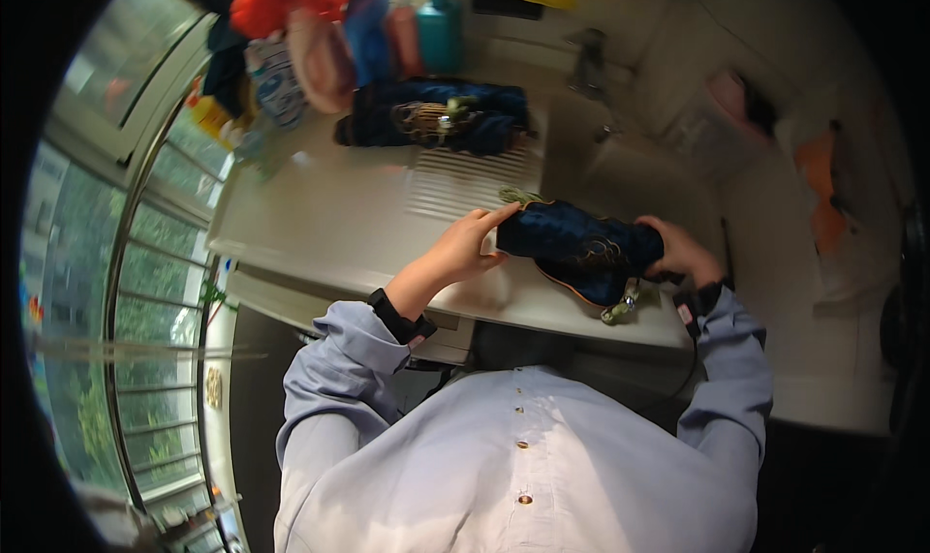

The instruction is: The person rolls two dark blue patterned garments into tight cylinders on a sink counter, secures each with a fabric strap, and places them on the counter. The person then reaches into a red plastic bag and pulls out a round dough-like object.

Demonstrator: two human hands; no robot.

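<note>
Between my two hands is a rolled dark blue, shiny cloth item (574, 233) with gold edging and gold embroidery. My left hand (465, 244) grips its left end, thumb and fingers apart around it. The right end is held by my right hand (683, 251), partly hidden behind the cloth. A flap hangs towards me, and a pale green tassel with a shiny bead (620, 310) dangles from it. Strands of green fringe (517, 194) stick out at the upper left. Farther back, a similar dark blue cloth bundle (479, 132) with gold embroidery lies across a ridged washboard (472, 182).
The washboard belongs to a white laundry sink counter (312, 219), its basin (639, 161) under a faucet (588, 59). Behind stand a teal pump bottle (439, 30) and several bottles and bags. A barred window (160, 284) is at left; an orange item (821, 182) lies right.
</note>
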